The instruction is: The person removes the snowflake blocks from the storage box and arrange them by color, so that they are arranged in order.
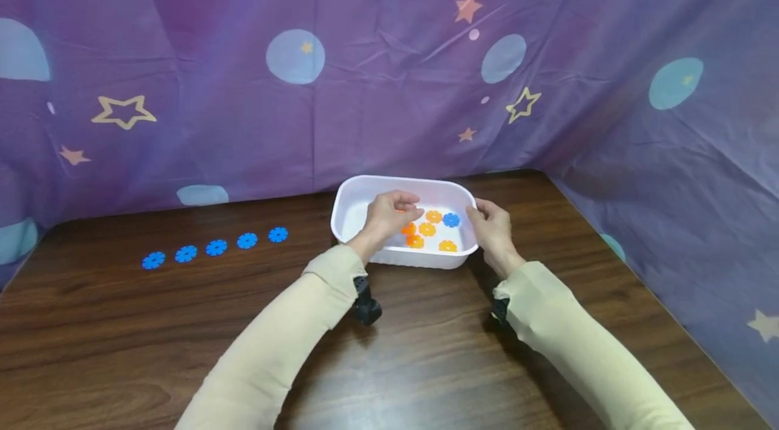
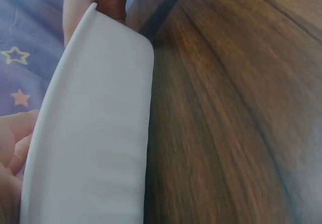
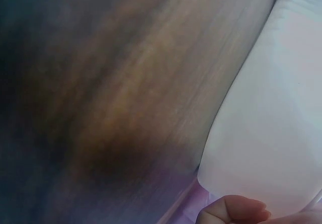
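Pulling could tip the white tub [image 1: 420,257]

At nine o'clock from it, five blue discs [image 1: 216,247] lie in a row. Over the tub, the left hand [image 1: 387,213], fingers loosely parted, might nudge orange discs [image 1: 427,229]. Inside, at three o'clock, sits another blue disc [image 1: 451,220]; the right hand [image 1: 494,230] pinches that end, where tugging could spill pieces.

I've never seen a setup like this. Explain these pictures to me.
There is no machine: a person works bare-handed. The wide picture comes from a camera on the person's head; the close-ups come from cameras on the left and right wrists. On the brown table, five blue pieces lie in a row, left of a white tub containing orange pieces and one blue piece. The right hand grips the tub's right end. The left hand is over the tub, with nothing visibly held.
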`<control>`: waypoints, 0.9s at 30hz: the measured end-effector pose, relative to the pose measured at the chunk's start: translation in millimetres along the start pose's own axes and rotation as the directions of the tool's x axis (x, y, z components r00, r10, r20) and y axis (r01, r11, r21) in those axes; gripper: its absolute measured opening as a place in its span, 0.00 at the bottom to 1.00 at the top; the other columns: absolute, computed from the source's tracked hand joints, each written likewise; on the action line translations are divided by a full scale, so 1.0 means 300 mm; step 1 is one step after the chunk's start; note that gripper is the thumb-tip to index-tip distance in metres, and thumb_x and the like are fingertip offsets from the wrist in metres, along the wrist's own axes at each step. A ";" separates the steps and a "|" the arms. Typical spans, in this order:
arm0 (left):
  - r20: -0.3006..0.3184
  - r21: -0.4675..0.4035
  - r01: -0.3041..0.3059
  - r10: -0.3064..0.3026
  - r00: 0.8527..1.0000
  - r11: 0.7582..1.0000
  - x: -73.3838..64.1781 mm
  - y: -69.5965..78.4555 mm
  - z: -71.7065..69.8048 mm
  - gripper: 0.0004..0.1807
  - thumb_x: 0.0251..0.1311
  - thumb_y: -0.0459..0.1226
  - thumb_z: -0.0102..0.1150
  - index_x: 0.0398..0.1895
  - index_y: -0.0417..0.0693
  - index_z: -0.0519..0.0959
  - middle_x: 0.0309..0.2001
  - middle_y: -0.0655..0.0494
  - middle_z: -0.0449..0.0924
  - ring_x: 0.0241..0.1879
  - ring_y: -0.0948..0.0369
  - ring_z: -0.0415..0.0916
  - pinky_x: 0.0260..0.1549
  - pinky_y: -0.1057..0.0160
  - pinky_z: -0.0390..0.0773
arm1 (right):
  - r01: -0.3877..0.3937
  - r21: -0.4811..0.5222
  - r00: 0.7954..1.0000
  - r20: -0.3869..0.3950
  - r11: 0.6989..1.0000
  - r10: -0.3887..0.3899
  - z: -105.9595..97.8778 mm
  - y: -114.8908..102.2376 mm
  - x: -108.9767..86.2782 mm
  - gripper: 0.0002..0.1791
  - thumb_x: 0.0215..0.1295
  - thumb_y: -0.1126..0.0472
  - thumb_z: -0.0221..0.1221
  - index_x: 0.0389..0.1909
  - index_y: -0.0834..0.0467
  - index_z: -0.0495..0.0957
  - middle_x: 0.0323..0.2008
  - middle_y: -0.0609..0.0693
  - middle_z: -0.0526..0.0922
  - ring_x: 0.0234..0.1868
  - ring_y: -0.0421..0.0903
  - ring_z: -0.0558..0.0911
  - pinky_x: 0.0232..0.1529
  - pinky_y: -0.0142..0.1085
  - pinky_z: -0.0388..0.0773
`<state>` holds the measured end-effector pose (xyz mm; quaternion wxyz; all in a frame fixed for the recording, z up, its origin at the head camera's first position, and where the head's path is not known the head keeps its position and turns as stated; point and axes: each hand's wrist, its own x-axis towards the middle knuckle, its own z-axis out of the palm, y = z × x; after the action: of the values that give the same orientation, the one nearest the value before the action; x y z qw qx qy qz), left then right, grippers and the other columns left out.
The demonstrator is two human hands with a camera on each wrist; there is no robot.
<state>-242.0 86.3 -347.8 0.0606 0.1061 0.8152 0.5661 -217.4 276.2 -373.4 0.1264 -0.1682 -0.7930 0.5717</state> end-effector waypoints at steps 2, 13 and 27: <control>0.006 0.011 -0.005 0.005 1.000 1.000 0.006 0.006 0.015 0.16 0.54 0.35 0.66 0.47 0.42 0.81 0.42 0.47 0.84 0.44 0.54 0.79 0.40 0.68 0.78 | 0.001 0.001 1.000 0.002 1.000 -0.001 0.000 -0.003 0.002 0.22 0.68 0.62 0.49 0.59 0.69 0.69 0.48 0.64 0.76 0.45 0.51 0.76 0.41 0.30 0.78; 0.028 0.021 0.032 -0.033 0.999 0.999 0.046 0.019 0.071 0.16 0.53 0.34 0.66 0.46 0.43 0.81 0.42 0.48 0.84 0.42 0.55 0.80 0.40 0.69 0.78 | 0.001 0.006 1.000 0.008 1.000 -0.002 0.003 -0.004 -0.003 0.21 0.68 0.63 0.49 0.59 0.69 0.70 0.45 0.62 0.76 0.44 0.50 0.75 0.40 0.29 0.77; 0.042 -0.008 0.055 -0.055 0.998 0.998 0.072 0.019 0.150 0.17 0.51 0.32 0.66 0.47 0.40 0.81 0.41 0.46 0.84 0.34 0.59 0.79 0.32 0.73 0.75 | 0.006 0.010 1.000 -0.001 1.000 -0.006 -0.002 -0.004 -0.009 0.21 0.67 0.63 0.50 0.59 0.69 0.70 0.47 0.67 0.77 0.45 0.54 0.77 0.42 0.34 0.80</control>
<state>-252.5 134.4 -357.9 0.0936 0.0950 0.8139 0.5655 -214.9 275.2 -372.0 0.1294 -0.1654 -0.7905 0.5753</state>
